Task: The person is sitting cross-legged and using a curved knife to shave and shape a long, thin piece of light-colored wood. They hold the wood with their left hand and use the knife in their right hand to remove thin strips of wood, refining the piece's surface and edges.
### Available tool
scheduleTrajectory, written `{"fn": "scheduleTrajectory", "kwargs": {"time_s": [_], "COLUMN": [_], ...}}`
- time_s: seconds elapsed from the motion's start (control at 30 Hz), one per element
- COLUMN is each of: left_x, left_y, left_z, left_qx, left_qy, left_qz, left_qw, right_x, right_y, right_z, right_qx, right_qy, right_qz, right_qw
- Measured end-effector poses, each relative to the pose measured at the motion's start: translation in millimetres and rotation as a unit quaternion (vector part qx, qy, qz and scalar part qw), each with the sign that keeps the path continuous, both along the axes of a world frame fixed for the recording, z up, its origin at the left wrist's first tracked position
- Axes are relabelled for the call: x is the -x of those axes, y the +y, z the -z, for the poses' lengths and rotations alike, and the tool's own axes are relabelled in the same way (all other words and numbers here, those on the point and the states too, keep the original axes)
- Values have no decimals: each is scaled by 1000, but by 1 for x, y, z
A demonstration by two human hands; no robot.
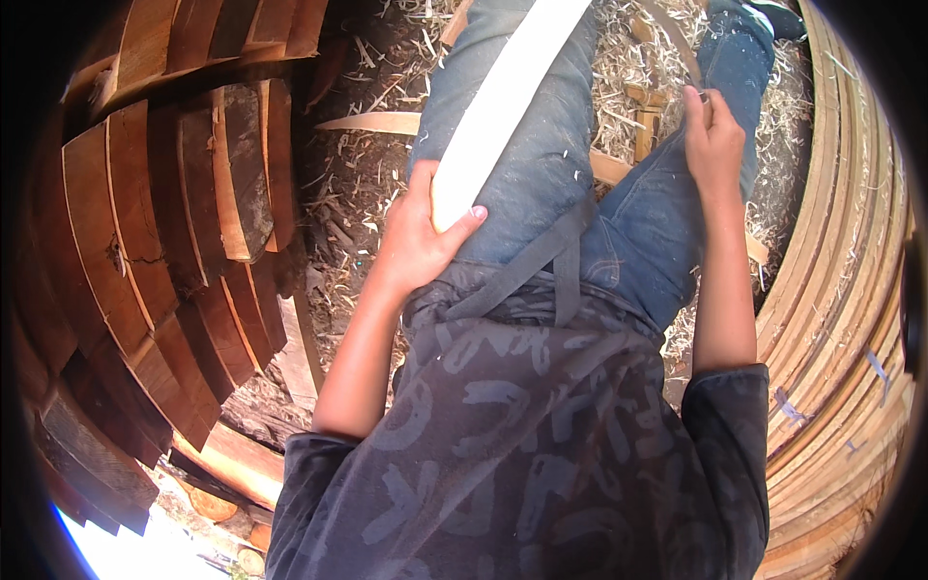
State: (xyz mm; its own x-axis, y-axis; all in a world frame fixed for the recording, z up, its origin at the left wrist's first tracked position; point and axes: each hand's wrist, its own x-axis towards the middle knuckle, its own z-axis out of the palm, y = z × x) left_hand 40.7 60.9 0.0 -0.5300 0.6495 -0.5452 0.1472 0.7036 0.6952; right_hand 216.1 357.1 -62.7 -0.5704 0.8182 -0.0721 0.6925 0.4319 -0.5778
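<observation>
My left hand (419, 237) is closed around the near end of a long pale wooden slat (505, 114), thumb on top and fingers along its left edge. The slat lies slanted over my left thigh and runs out past the upper edge of the picture, its face bright with glare. Over by my right leg, my right hand (713, 145) is closed on the near end of a thin, curved, greyish-brown blade-like piece (675, 37). Its grip is mostly hidden by my fingers, so I cannot make out its exact kind.
Stacked reddish-brown boards (135, 208) rise close on my left. Long pale planks (836, 222) lie piled along my right. Wood shavings (619, 48) cover the ground between and around my legs. A pointed wood offcut (372, 123) lies beside my left leg.
</observation>
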Motion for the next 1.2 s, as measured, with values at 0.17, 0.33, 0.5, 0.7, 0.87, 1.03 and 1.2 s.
{"fn": "scheduleTrajectory", "kwargs": {"time_s": [0.17,0.33,0.5,0.7,0.87,1.03,1.2], "left_x": [-12,-23,-28,-29,-29,-28,-27], "left_y": [7,12,13,14,13,12,13], "left_z": [-2,-2,-6,-9,-10,-9,-9], "left_qx": [14,27,62,79,64,60,59], "left_qy": [80,144,162,158,172,163,152], "left_qz": [-1,-21,-28,-34,-38,-41,-41], "left_qw": [997,989,984,984,982,984,986], "right_x": [1,-1,3,6,7,11,12], "right_y": [-65,-93,-93,-84,-76,-69,-63], "right_z": [-15,-16,-40,-63,-56,-49,-44], "right_qx": [75,109,95,95,41,-13,-28], "right_qy": [94,87,37,-33,-54,-72,-67], "right_qz": [-150,-209,-231,-283,-301,-318,-273], "right_qw": [981,968,968,954,951,945,959]}}
